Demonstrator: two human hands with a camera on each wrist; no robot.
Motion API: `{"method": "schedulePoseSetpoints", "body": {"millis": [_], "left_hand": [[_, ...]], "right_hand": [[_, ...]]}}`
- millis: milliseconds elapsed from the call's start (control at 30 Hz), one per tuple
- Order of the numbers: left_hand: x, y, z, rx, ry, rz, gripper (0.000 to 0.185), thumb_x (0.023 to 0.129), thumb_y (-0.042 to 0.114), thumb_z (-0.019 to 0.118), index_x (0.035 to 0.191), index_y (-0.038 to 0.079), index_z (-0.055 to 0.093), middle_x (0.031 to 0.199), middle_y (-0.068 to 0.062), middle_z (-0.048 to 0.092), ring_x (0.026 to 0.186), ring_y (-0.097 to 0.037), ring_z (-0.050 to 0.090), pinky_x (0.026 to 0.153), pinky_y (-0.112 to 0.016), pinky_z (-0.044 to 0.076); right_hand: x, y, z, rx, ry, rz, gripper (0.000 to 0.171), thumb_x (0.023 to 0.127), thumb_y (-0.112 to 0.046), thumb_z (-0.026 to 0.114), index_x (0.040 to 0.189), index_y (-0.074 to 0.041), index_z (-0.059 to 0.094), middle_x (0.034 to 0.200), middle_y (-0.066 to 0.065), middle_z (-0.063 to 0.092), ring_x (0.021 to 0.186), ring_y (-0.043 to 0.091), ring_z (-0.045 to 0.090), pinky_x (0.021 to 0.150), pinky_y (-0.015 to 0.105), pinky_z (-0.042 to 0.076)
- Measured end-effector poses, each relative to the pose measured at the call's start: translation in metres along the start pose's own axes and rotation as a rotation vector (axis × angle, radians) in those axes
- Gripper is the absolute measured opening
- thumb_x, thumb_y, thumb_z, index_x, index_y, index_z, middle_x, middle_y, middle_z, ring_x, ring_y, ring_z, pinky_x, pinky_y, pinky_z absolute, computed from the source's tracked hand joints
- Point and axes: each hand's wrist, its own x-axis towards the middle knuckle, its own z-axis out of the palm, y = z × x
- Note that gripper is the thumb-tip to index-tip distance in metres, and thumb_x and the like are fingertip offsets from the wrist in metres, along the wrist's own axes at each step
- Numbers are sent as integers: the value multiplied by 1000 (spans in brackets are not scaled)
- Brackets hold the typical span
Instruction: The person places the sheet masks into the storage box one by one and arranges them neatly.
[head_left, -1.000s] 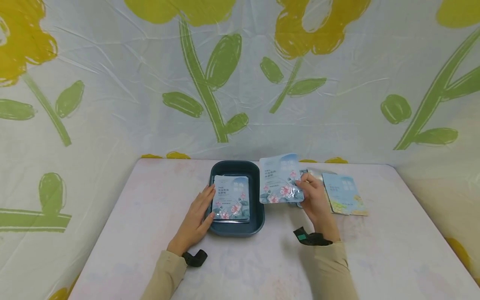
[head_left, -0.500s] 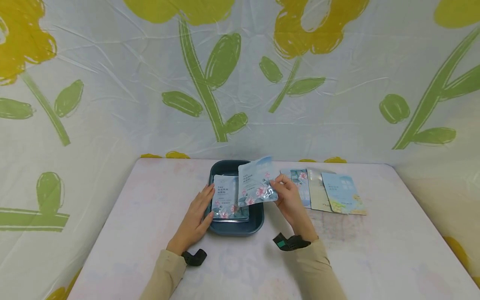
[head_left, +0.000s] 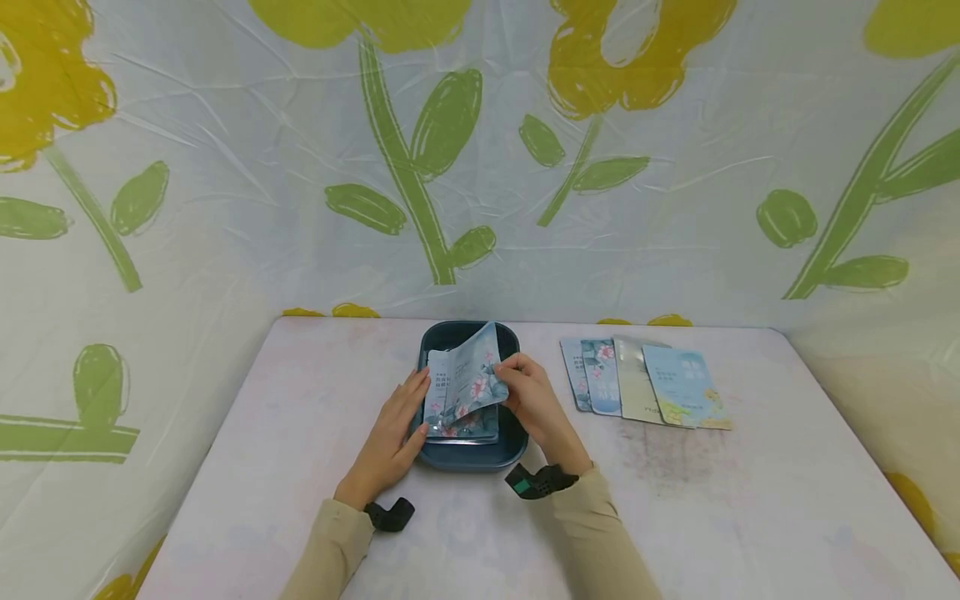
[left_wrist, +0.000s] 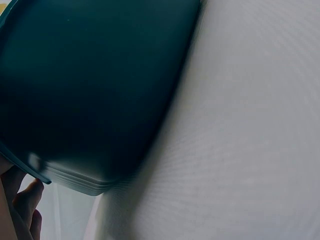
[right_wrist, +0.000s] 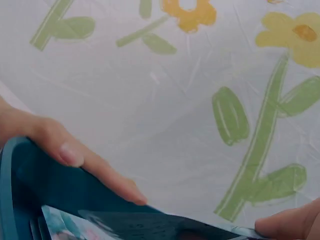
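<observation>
The left hand [head_left: 390,437] rests flat-fingered against the tray [head_left: 508,446] on the bench [head_left: 750,500]; the right hand [head_left: 528,400] pinches a tilted packet [head_left: 468,379] over the stack inside; best lower it level, edges aligned.

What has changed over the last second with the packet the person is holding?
The right hand, still pinching the flowered packet, has carried it leftward from beside the dark tray to over it, tilted above the stack of packets inside. The left hand stayed resting against the tray's left side, and the fanned packets on the table did not move.
</observation>
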Motion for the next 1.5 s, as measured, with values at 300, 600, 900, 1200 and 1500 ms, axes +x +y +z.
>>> {"method": "schedulePoseSetpoints", "body": {"millis": [300, 600, 900, 1200, 1500], "left_hand": [[3, 0, 2, 1, 45, 77, 64, 97, 20, 53, 154, 2, 31, 161, -12, 27, 148, -37, 21, 114, -64, 21], [3, 1, 1, 8, 20, 45, 65, 98, 21, 52, 157, 8, 27, 163, -8, 24, 150, -32, 18, 117, -60, 18], [3, 2, 2, 7, 22, 41, 62, 100, 24, 50, 154, 1, 30, 163, -8, 24, 150, -31, 18, 117, -59, 18], [3, 1, 1, 14, 15, 19, 64, 98, 18, 53, 155, 2, 30, 163, -7, 24, 150, -30, 17, 118, -58, 17], [1, -1, 1, 16, 29, 41, 65, 95, 15, 56, 154, 2, 31, 162, -9, 26, 149, -34, 20, 117, -59, 19]], "right_hand": [[-1, 15, 17, -164, 68, -24, 11, 98, -2, 53, 108, 1, 51, 93, 11, 61, 72, 14, 55, 60, 23, 43], [-8, 31, 21, -706, 144, -134, 63, 95, -12, 59, 151, 0, 32, 143, 28, 48, 122, 38, 54, 98, 53, 47], [-10, 33, 24, -854, 138, -230, 61, 93, -16, 62, 145, 9, 40, 150, 32, 34, 139, 46, 35, 112, 61, 31], [-10, 33, 24, -833, 116, -218, 63, 92, -18, 63, 146, 6, 42, 153, 34, 29, 139, 49, 32, 110, 66, 30], [-9, 37, 24, -799, 147, -322, 54, 91, -13, 63, 141, 4, 48, 149, 32, 38, 139, 46, 35, 111, 62, 31]]}}
